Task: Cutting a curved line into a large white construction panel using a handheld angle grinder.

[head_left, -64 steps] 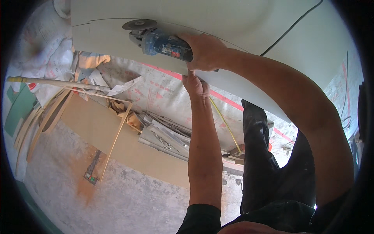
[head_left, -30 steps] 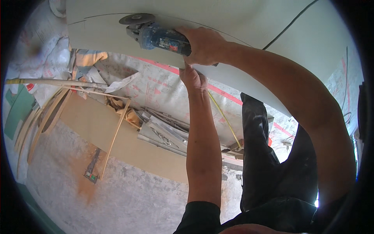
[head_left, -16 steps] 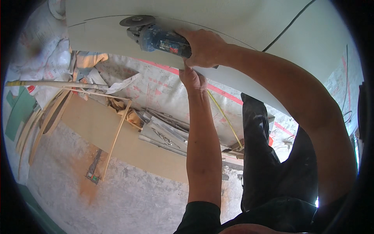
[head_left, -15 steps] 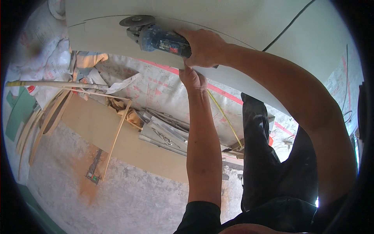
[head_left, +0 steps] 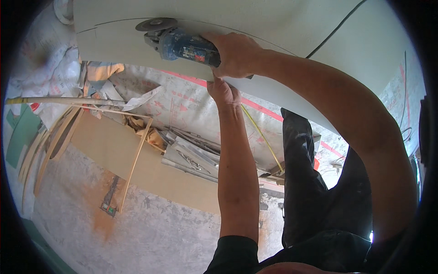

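My right hand (head_left: 235, 52) is wrapped round a blue angle grinder (head_left: 187, 49) lying sideways over a pale board (head_left: 109, 43). Its grey disc (head_left: 156, 23) is at a curved dark line drawn on the board. My left hand (head_left: 223, 93) grips the board's near edge just below the grinder, with some of its fingers hidden behind the tool and board. A black cord (head_left: 335, 28) runs across the board at the right.
Dark-trousered legs (head_left: 299, 182) are below the board. Printed sheeting (head_left: 182, 100), a yellow tape measure (head_left: 261, 137), metal strips (head_left: 191, 164), thin wood strips (head_left: 59, 137), a long pole (head_left: 54, 100), crumpled bags (head_left: 57, 68) and a tan panel (head_left: 98, 146) lie around.
Over two seconds the grinder, both hands and the board's edge have shifted slightly up and left in the picture. My grips look the same.
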